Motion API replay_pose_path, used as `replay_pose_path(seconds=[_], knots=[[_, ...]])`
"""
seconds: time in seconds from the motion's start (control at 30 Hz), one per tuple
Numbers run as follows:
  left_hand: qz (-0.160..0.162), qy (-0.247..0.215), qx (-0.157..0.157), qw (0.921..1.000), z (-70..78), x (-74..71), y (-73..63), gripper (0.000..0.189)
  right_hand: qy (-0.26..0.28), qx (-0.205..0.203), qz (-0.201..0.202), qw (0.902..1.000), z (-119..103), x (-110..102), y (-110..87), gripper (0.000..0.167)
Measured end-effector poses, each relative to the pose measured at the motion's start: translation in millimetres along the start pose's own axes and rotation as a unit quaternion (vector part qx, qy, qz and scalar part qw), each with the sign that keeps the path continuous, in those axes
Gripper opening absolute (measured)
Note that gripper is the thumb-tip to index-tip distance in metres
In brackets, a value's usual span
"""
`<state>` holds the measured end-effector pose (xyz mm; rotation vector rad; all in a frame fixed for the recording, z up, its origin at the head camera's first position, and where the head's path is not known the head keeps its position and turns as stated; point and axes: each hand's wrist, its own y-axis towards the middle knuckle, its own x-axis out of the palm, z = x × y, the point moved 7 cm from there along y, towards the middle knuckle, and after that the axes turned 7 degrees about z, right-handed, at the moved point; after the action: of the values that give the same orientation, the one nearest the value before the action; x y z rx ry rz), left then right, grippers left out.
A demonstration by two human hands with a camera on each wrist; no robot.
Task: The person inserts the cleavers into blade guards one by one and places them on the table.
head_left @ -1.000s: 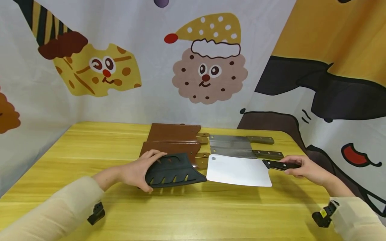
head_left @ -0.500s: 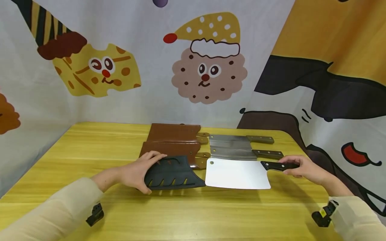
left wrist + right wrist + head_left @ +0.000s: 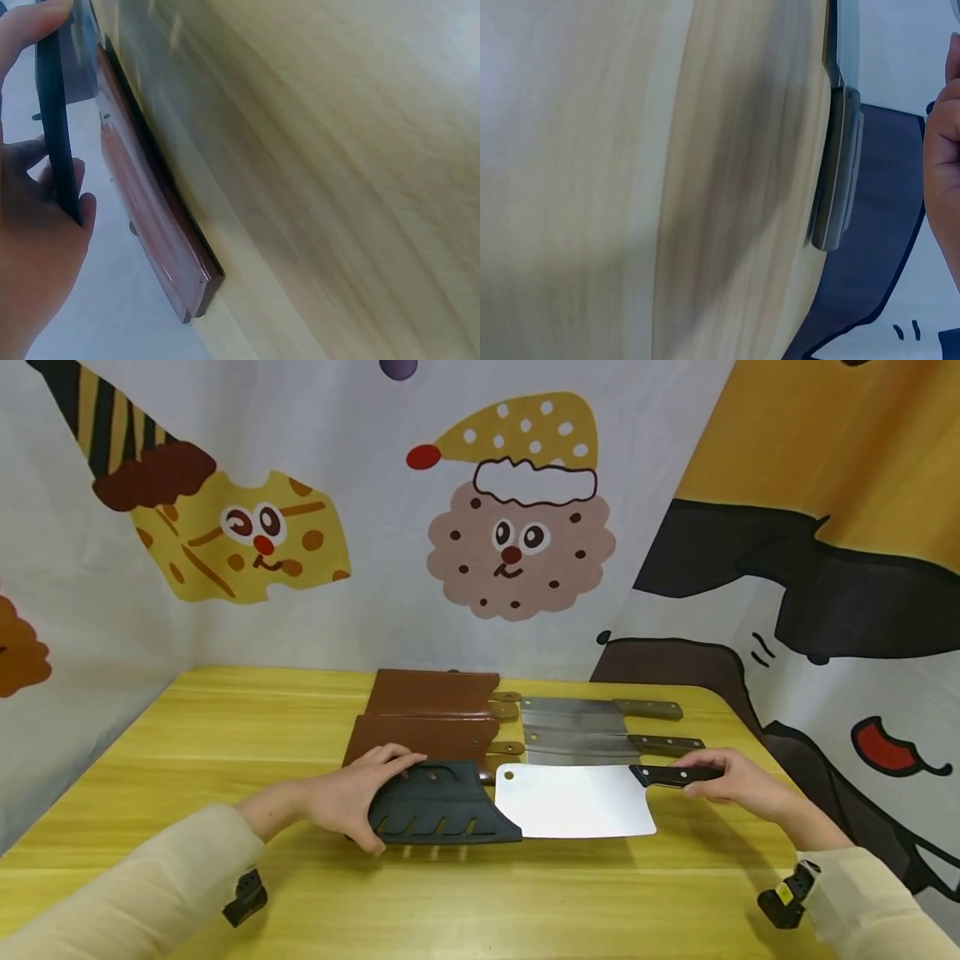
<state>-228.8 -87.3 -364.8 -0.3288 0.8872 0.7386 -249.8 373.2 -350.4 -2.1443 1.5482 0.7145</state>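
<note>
In the head view my left hand (image 3: 352,797) holds a dark knife sheath (image 3: 442,814) by its closed end, thumb at the lower edge and fingers over the top. My right hand (image 3: 742,785) grips the black handle (image 3: 675,775) of a cleaver (image 3: 577,802) with a shiny blade. Both are raised over the table. The blade's lower front corner is hidden at the sheath's mouth, while its upper corner and hole still show. In the left wrist view the sheath (image 3: 56,120) appears edge-on between thumb and fingers. The right wrist view shows only part of the right hand (image 3: 945,157).
Behind the hands, two brown leather sheaths (image 3: 431,693) lie side by side on the wooden table (image 3: 480,902). To their right lie two more cleavers, a far one (image 3: 573,714) and a nearer one (image 3: 577,742). A printed curtain (image 3: 375,635) hangs at the back.
The right hand has moved left with the cleaver, bringing its blade to overlap the sheath's mouth. Cleaver and sheath have both come slightly lower and nearer.
</note>
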Motion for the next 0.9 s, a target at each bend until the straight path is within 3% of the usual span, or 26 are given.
replay_pose_path(seconds=[0.2, 0.37, 0.63, 0.8, 0.9], knots=[[0.002, 0.009, 0.002, 1.0, -0.1, 1.2, 5.8, 0.106, 0.04, 0.008, -0.018, 0.999, -3, 10, 8.6, 0.032], [-0.009, -0.005, -0.009, 0.9999, -0.2, 1.3, 8.8, 0.106, 0.079, -0.01, -0.045, 0.9958, -7, 17, 13.0, 0.037], [-0.011, -0.009, -0.011, 0.9998, 5.0, -2.3, 13.7, 0.104, 0.091, 0.012, -0.05, 0.9945, -6, 21, 16.7, 0.039], [-0.019, -0.008, 0.004, 0.9998, 14.5, -0.6, 19.2, 0.104, 0.094, 0.01, -0.062, 0.9936, -13, 31, 23.7, 0.037], [-0.022, -0.006, -0.003, 0.9997, 14.2, -0.2, 19.4, 0.105, 0.099, 0.007, -0.06, 0.9932, -18, 34, 26.2, 0.039]])
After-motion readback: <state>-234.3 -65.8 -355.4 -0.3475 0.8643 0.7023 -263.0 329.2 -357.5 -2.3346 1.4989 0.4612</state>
